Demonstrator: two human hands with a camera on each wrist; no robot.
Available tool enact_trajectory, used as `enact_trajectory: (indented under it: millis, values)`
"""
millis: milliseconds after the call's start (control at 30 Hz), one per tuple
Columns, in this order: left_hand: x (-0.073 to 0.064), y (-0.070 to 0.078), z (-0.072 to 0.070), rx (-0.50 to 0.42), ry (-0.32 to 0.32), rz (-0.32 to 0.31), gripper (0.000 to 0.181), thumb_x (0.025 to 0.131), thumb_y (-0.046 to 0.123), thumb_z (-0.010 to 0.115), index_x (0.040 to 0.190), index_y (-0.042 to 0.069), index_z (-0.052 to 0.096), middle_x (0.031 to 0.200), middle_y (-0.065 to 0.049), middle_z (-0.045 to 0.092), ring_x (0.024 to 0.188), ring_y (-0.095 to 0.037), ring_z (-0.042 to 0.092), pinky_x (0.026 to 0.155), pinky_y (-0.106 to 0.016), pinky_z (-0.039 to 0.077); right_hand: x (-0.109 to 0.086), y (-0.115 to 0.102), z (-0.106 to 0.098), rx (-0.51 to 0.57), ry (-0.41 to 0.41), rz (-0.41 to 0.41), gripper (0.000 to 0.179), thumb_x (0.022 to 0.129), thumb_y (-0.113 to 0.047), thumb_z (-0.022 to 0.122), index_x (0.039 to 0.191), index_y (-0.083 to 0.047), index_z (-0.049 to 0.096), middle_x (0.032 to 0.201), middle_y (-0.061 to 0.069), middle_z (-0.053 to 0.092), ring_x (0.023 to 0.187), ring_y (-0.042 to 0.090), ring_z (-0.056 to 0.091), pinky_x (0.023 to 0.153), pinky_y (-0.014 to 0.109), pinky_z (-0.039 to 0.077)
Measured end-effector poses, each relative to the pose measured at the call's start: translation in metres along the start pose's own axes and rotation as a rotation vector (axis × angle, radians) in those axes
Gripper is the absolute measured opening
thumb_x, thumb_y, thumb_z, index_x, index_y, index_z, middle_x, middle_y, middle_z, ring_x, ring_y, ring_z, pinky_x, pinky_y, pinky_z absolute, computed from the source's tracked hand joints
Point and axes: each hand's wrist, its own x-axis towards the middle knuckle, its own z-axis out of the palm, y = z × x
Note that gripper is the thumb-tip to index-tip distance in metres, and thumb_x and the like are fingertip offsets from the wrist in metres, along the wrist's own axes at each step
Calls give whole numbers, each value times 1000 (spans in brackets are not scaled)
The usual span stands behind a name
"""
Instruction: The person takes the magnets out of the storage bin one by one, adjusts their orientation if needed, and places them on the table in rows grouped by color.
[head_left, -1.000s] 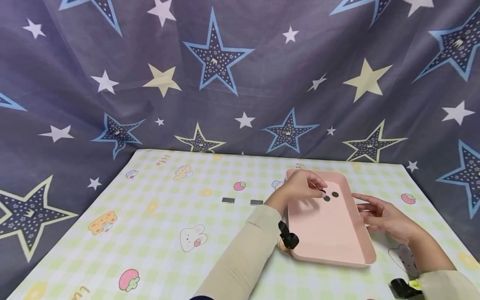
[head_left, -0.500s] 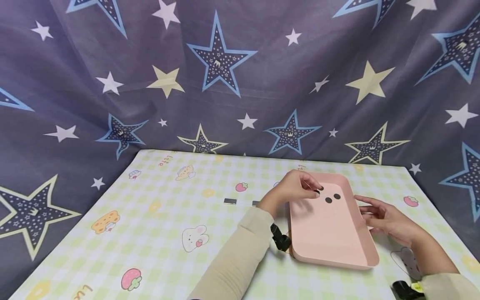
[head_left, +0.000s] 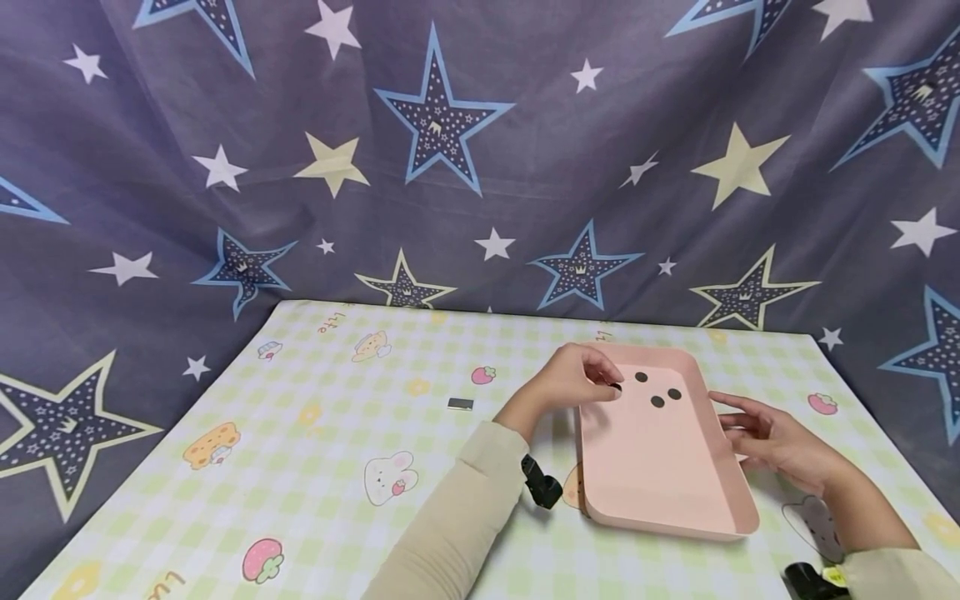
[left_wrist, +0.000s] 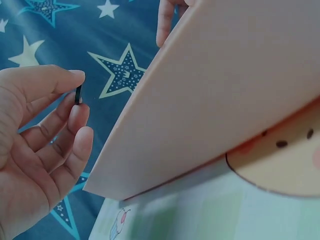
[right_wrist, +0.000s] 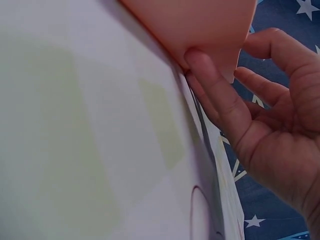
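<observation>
My left hand point(head_left: 577, 377) hovers over the left rim of a shallow pink tray point(head_left: 651, 467), pinching a small thin black disc point(head_left: 617, 387). In the left wrist view this disc point(left_wrist: 78, 95) shows edge-on between thumb and fingertips. Inside the tray, near its far end, lie three more black discs: one disc point(head_left: 641, 377) farthest back, another disc point(head_left: 674, 394) to its right, and a third disc point(head_left: 657, 402) nearer me. My right hand point(head_left: 780, 440) rests its extended fingers against the tray's outer right wall; the right wrist view shows fingertips touching the pink wall point(right_wrist: 210, 25).
A small dark rectangular piece point(head_left: 461, 404) lies on the checked tablecloth point(head_left: 330, 467), left of the tray. A star-patterned curtain point(head_left: 480, 200) hangs behind the table. Black wrist cameras point(head_left: 542, 483) sit on both wrists.
My left hand has moved left from the discs with one pinched in it, uncovering the farthest disc. Its arm now hides a second rectangular piece. My right hand stays at the tray's side.
</observation>
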Motion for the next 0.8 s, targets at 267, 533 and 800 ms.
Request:
enact_trajectory:
  millis: [267,533,800]
  values:
    - [-10,0,-8,44,-10,24,13,80,4,78,92,1,75,83,3,70,73,-4,62,71,-18,52,-2,0,2,31,-14,-5,58,101,2,46,148,-30,40,125,-3,61,108,16,63,79,44,57]
    - [-20,1,-15,50,-14,32,10,81,4,77,91,2,75,82,3,70,72,-6,62,70,-19,52,-2,0,2,32,-10,1,57,101,2,47,146,-32,43,124,-4,61,108,15,63,79,43,57]
    - [-28,-4,-21,95,-7,70,8,80,4,76,88,3,75,81,-2,71,70,-4,61,68,-19,52,-1,-2,2,2,-1,5,59,100,0,49,154,-18,31,125,-3,61,108,16,63,81,43,56]
